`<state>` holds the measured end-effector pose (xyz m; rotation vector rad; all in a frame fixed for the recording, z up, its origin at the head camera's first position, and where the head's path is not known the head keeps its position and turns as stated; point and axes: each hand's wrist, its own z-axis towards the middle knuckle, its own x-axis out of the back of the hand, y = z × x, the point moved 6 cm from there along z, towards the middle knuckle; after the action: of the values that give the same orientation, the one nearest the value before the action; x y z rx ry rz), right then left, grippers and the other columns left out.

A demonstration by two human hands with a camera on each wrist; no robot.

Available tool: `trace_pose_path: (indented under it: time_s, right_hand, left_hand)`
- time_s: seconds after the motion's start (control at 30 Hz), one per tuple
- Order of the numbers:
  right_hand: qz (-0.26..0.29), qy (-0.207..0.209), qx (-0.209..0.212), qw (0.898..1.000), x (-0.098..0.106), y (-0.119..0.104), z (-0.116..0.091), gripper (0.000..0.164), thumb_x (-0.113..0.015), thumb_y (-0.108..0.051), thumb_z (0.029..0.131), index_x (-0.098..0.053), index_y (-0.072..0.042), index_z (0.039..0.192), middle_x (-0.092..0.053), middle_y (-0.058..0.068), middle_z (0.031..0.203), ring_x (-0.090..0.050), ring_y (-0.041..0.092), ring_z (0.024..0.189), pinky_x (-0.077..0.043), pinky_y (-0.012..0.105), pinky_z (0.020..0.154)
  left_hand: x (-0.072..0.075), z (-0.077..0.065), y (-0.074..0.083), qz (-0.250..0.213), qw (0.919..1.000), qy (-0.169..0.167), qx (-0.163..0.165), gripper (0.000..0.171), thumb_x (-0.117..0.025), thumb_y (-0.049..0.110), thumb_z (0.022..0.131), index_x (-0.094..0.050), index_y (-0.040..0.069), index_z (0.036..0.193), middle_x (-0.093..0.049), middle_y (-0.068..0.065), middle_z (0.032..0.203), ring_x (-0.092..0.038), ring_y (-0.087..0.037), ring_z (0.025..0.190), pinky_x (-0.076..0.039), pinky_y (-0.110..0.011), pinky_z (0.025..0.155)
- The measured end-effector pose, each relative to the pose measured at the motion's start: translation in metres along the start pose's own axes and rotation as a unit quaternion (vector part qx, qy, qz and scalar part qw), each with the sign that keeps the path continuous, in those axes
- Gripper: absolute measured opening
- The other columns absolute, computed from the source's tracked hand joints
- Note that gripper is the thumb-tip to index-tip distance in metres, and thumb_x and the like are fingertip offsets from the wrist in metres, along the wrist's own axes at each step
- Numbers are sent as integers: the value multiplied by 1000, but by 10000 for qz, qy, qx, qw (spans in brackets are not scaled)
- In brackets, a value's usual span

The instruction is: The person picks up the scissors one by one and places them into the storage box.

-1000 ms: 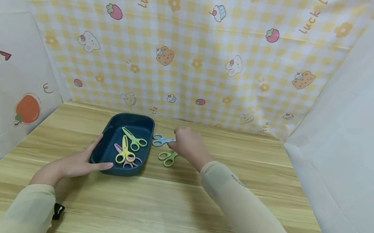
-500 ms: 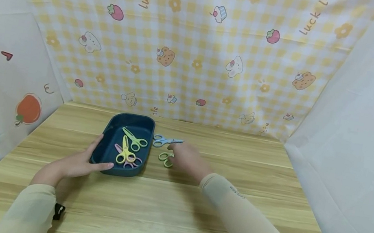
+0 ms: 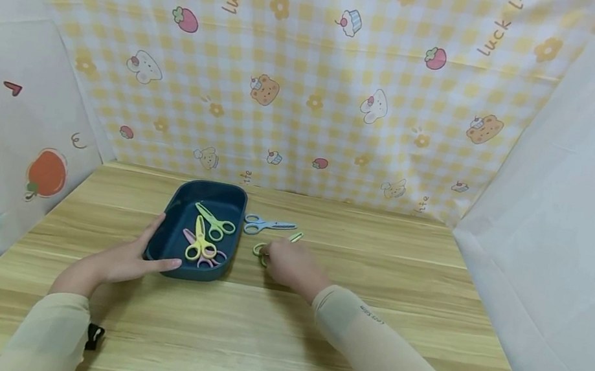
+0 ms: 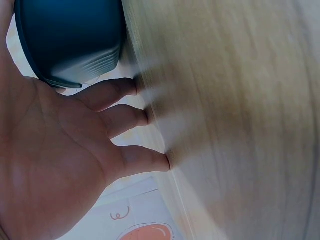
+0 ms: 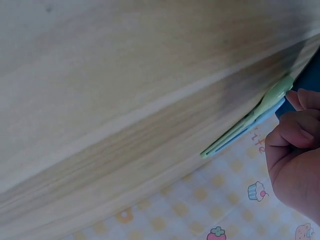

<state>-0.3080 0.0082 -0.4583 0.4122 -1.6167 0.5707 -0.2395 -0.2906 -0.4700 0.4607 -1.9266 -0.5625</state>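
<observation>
My left hand (image 3: 125,260) rests with spread fingers at the near-left corner of a dark blue bin (image 3: 219,192); its thumb lies along the near rim. In the left wrist view, three straight fingertips touch the tabletop beside the bin's wall. Several scissors lie inside: green (image 3: 217,224), yellow (image 3: 199,228) and pink (image 3: 221,259). Right of the bin, my right hand (image 3: 295,267) pinches green scissors (image 5: 245,120) at the handle, its fingers curled; it hides their middle in the head view. Blue scissors (image 3: 270,225) lie just beyond.
The bin stands on a wooden table (image 3: 271,345) left of centre. A yellow-checked cloth (image 3: 307,128) hangs behind the table's far edge, with white sheets (image 3: 571,211) at both sides. A black strap (image 3: 94,335) shows at my left wrist.
My right hand has moved from the blue scissors toward me to the green pair, leaving the blue ones lying on the table. My left hand and the bin have stayed put.
</observation>
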Motion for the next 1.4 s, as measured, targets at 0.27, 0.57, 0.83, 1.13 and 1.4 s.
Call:
trace_pose_path:
  time_s: [0.27, 0.57, 0.83, 1.13, 1.4]
  right_hand:
    - [-83, 88, 14, 9999, -4, 0, -3, 23, -60, -22, 107, -80, -21, 117, -76, 2, 91, -62, 14, 75, -55, 36, 66]
    - [107, 265, 180, 9994, -1, 4, -17, 20, -69, -19, 102, -82, -15, 117, -82, 2, 98, -59, 11, 70, -57, 33, 70]
    - [418, 270, -143, 9987, -4, 23, -41, 24, -75, -25, 98, -81, -10, 116, -82, 6, 101, -59, 12, 71, -58, 35, 70]
    - [649, 366, -481, 9961, 4, 43, -71, 22, -78, -21, 91, -82, -8, 108, -82, 9, 107, -67, 17, 79, -60, 42, 72]
    - [555, 205, -906, 9941, -4, 72, -83, 12, -76, -26, 94, -76, -14, 90, -69, -1, 79, -50, 13, 65, -41, 31, 56]
  left_hand:
    - [0, 0, -1, -8, 10000, 4, -2, 122, -60, 72, 98, 30, 25, 166, -5, -45, 170, -23, -73, 149, -35, -84, 110]
    - [0, 0, 0, 39, 10000, 26, -18, 122, -59, 72, 98, 29, 24, 166, -6, -45, 169, -26, -73, 148, -37, -83, 109]
    - [0, 0, 1, 37, 10000, 20, -15, 122, -59, 72, 97, 29, 23, 166, -6, -45, 169, -25, -73, 149, -36, -84, 109]
    - [1, -1, -1, 38, 10000, 20, -4, 121, -59, 73, 97, 29, 24, 166, -6, -45, 169, -25, -73, 148, -37, -84, 108]
    - [1, -1, -1, 84, 9999, 55, -22, 122, -59, 73, 97, 28, 23, 167, -7, -45, 169, -26, -72, 148, -37, -84, 109]
